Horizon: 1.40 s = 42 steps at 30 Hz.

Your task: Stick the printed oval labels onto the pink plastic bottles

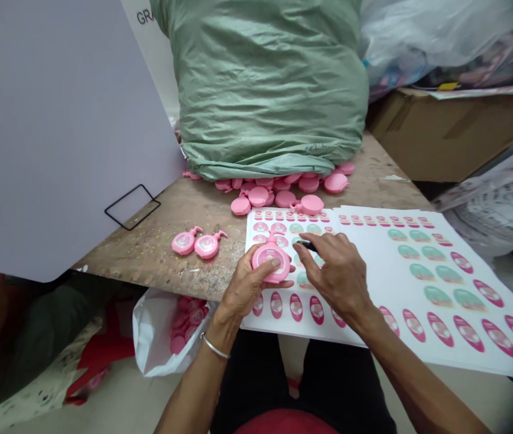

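Lower centre: a pink bottle-shaped piece (260, 255) is held in the left hand (256, 282), thumb laid over its round label. Right of it, a small dark item (307, 246) is pinched between thumb and finger of the right hand (340, 265); its kind cannot be told. Label could be creased or smeared if the thumb is dragged; piece could be scratched if the dark item is hard and slips.

Under the hands, the left sticker sheet (299, 329) could be pulled askew by a wrist, its near edge being overhung past the worktop (220, 220); same for the right sticker sheet (394, 283). Left of centre, two labelled pieces (207, 246) could be swept off by a forearm. Farther up, the loose pile (258, 196) could be spilled onto the sheets if the green sack (269, 90) is nudged.

Materials, near to far: pieces are moulded in smooth pink plastic, round-bodied, with hooked pump-like tops. Lower left, more are contained in a crinkled white bag (145, 337). Sheets: flat white, printed with pink ovals and green domes. Worktop is worn, brown, flecked. Sack is wrinkled and bulging. Upper right, a cardboard box (459, 132) is topped by filmy plastic.
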Available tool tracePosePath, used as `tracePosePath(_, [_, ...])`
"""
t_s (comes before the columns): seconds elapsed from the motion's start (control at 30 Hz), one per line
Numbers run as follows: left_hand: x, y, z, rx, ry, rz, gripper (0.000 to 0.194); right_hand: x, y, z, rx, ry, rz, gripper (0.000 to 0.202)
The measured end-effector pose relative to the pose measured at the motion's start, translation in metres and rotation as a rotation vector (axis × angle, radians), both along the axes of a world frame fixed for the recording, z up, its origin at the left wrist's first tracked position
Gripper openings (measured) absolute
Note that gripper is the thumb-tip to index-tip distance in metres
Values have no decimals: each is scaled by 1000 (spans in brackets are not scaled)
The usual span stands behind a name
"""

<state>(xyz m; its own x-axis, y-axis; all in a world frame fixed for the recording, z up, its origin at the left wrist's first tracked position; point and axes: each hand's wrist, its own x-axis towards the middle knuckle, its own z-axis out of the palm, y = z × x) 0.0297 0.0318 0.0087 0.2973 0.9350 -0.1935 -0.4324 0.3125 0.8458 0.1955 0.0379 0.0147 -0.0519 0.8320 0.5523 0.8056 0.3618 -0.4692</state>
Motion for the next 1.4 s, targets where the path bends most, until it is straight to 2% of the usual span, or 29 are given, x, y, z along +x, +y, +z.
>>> tracePosePath(0.13, [1, -10, 2, 16, 52, -74, 49, -13, 4, -10, -272, 326, 125, 63])
tracePosePath(0.23, [-7, -19, 4, -15, 64, -106, 51, -15, 14, -18, -355, 378, 144, 63])
tracePosePath(0.3, [-20, -18, 0, -72, 92, -65, 48, -1, 29, -25, -344, 342, 107, 58])
tracePosePath(0.37, [-38, -10, -9, -72, 252, 84, 43, 24, 50, -32, -346, 266, 29, 53])
tracePosePath(0.47, [-68, 14, -28, 66, 736, 380, 39, 64, 91, -43, -340, 130, -162, 55])
tracePosePath(0.57, [-91, 36, -40, 243, 1093, 493, 39, 86, 133, -48, -341, 71, -205, 73])
tracePosePath(0.67, [-99, 41, -35, 437, 1333, 611, 39, 90, 162, -44, -371, 32, -173, 76])
tracePosePath(0.73, [-93, 37, -25, 578, 1400, 755, 38, 87, 169, -39, -390, 28, -161, 70])
tracePosePath(0.8, [-75, 28, -16, 655, 1294, 822, 31, 78, 160, -35, -403, 35, -155, 69])
tracePosePath(0.83, [-63, 24, -12, 643, 1183, 789, 27, 69, 150, -34, -408, 48, -153, 69])
tracePosePath(0.93, [-18, 17, -11, 450, 762, 499, 27, 26, 103, -33, -412, 203, -116, 68])
tracePosePath(1.0, [8, 17, -14, 315, 535, 355, 37, -8, 66, -34, -420, 407, 2, 58])
tracePosePath(1.07, [20, 18, -19, 245, 410, 326, 40, -34, 37, -32, -446, 615, 135, 51])
tracePosePath(1.1, [21, 18, -20, 221, 370, 355, 40, -40, 27, -31, -473, 670, 207, 47])
tracePosePath(1.17, [12, 19, -22, 163, 297, 456, 40, -40, 20, -29, -521, 660, 327, 38])
tracePosePath(1.2, [5, 19, -22, 129, 265, 490, 42, -33, 20, -29, -528, 602, 344, 32])
tracePosePath(1.23, [-2, 19, -22, 95, 243, 496, 45, -24, 23, -30, -514, 526, 319, 28])
tracePosePath(1.3, [-12, 19, -24, 35, 233, 448, 50, -4, 30, -36, -435, 338, 175, 23])
tracePosePath(1.4, [-12, 19, -31, 24, 268, 329, 50, 17, 36, -52, -286, 26, 24, 18])
